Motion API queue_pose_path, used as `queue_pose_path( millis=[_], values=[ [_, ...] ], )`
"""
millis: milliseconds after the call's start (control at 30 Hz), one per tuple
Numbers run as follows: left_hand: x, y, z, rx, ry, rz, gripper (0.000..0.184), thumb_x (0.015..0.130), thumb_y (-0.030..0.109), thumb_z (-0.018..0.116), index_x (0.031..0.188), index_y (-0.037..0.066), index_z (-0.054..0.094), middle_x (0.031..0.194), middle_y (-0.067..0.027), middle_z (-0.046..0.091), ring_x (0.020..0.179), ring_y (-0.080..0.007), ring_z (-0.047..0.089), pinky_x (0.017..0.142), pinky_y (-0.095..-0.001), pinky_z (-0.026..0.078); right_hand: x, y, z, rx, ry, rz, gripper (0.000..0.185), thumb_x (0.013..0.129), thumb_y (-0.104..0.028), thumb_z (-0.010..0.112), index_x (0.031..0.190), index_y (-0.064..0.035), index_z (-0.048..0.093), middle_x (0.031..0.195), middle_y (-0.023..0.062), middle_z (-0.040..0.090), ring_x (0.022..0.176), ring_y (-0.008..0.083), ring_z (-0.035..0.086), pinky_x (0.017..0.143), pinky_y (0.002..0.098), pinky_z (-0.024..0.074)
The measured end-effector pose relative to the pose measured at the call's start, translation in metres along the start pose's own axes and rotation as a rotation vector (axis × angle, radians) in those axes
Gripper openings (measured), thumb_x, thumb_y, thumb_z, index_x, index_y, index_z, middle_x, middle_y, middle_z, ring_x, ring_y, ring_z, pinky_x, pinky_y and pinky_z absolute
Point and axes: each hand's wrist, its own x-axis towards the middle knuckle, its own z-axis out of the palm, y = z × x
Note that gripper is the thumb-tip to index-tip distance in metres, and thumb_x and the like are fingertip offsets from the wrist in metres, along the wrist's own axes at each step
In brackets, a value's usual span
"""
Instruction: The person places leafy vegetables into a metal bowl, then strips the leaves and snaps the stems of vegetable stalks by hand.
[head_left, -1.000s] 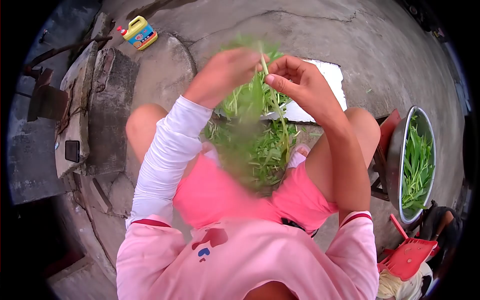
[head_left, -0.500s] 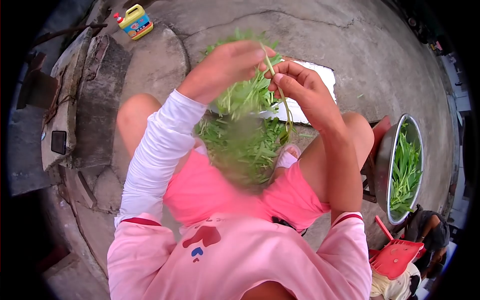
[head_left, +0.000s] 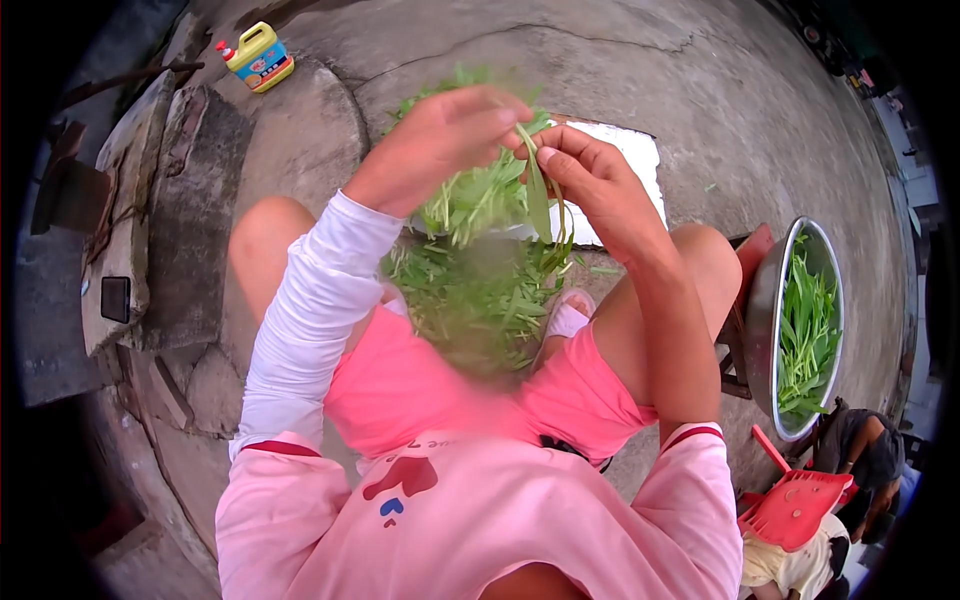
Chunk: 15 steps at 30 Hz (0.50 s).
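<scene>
Leafy stem (head_left: 538,192) hangs pinched in your right hand (head_left: 600,185); your left hand's (head_left: 445,135) grip is too blurred to tell; jug label (head_left: 264,69) unreadable.

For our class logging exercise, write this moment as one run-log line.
left hand: at stem, blurred | right hand: pinching stem | metal basin: leafy greens inside

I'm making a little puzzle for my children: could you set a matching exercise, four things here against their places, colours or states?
1. Jug
2. Basin
3. Leafy stem
4. Dark flat object

A. At the right hand's fingertips
B. On the slab, far left
C. Yellow, with a red top
D. Metal, holding greens

Pairs: 1-C; 2-D; 3-A; 4-B
</scene>
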Motion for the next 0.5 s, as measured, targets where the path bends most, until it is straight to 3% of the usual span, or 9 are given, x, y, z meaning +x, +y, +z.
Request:
queue_pose_path(
  millis=[300, 500],
  values=[
    [-0.0014, -0.0014, 0.0008, 0.022, 0.051, -0.012, 0.025, 0.093, 0.025, 0.056, 0.109, 0.007, 0.061, 0.081, 0.0060, 0.056, 0.074, -0.0010, 0.049, 0.070, -0.0162, 0.043, -0.0011, -0.0025, 0.0020, 0.002, 0.014, 0.014, 0.024, 0.095, -0.021, 0.048, 0.104, -0.0015, 0.057, 0.090, 0.0009, 0.060, 0.081, 0.0081, 0.053, 0.079, 0.0248, 0.0446],
    [0.0007, -0.0057, -0.0009, 0.078, 0.090, 0.052, 0.028, 0.093, 0.027, 0.056, 0.111, 0.006, 0.062, 0.080, 0.0065, 0.053, 0.074, -0.0020, 0.049, 0.071, -0.0181, 0.043, 0.0018, 0.0016, -0.0006, 0.010, 0.011, -0.042, 0.023, 0.094, -0.020, 0.050, 0.104, -0.0008, 0.058, 0.088, 0.0026, 0.059, 0.080, 0.0087, 0.055, 0.075, 0.0243, 0.0468]
  ],
)
